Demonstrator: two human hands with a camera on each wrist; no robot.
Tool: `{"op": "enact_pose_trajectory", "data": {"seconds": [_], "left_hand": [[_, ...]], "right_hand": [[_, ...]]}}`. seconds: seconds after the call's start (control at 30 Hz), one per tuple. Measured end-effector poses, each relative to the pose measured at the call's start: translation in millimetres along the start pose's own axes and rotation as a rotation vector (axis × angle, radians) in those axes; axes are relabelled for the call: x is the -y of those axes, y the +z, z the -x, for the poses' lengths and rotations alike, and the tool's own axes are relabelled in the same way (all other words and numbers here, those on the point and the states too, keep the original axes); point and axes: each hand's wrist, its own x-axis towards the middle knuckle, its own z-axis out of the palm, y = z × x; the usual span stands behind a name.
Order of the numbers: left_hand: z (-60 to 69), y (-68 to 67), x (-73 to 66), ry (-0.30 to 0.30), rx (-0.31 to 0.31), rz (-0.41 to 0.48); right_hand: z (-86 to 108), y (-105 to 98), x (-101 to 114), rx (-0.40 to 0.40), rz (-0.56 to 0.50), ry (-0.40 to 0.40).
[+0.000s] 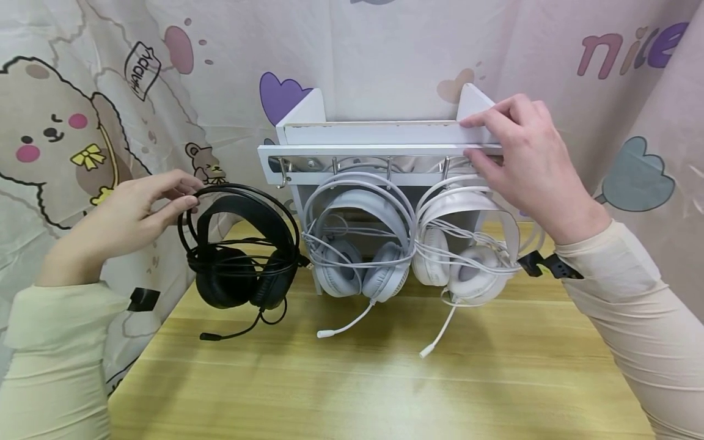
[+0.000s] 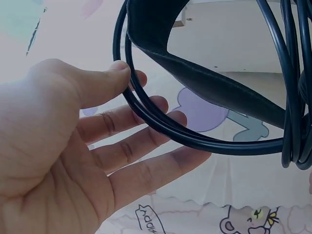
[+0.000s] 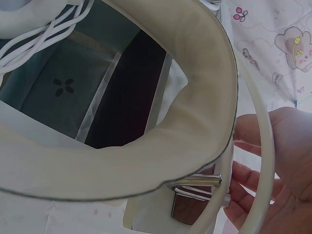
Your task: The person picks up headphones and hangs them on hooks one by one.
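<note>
My left hand point(image 1: 145, 214) pinches the thin upper band of a black headset point(image 1: 225, 287) between thumb and fingers, left of a white hook rack point(image 1: 374, 133). The headset hangs in the air with its cable wound around it and its microphone pointing down-left. My right hand point(image 1: 522, 159) grips the rack's right end, thumb on the front rail and fingers on the board above. From the hooks hang a pale grey-white headset point(image 1: 341, 269) in the middle and a white headset point(image 1: 475, 278) at right. The white headset's padded headband point(image 3: 204, 97) fills much of the right wrist view.
The rack stands at the back of a wooden table point(image 1: 357, 379). At its left end a metal hook point(image 1: 283, 174) holds nothing. A printed curtain point(image 1: 385, 61) hangs close behind and at the sides. Both hanging microphones jut forward over the tabletop.
</note>
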Motion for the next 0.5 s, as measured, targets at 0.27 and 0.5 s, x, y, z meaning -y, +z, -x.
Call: {"op": "enact_pose_trajectory", "data": {"seconds": [0.27, 0.5], "left_hand": [[-6.3, -7.5, -6.2, 0.035, -0.026, -0.026], [-16.1, -11.1, -8.5, 0.058, -0.041, -0.026]], "right_hand": [[-0.7, -0.6, 0.6, -0.007, -0.002, -0.011], [-1.0, -0.8, 1.3, 0.000, -0.008, -0.004]]}}
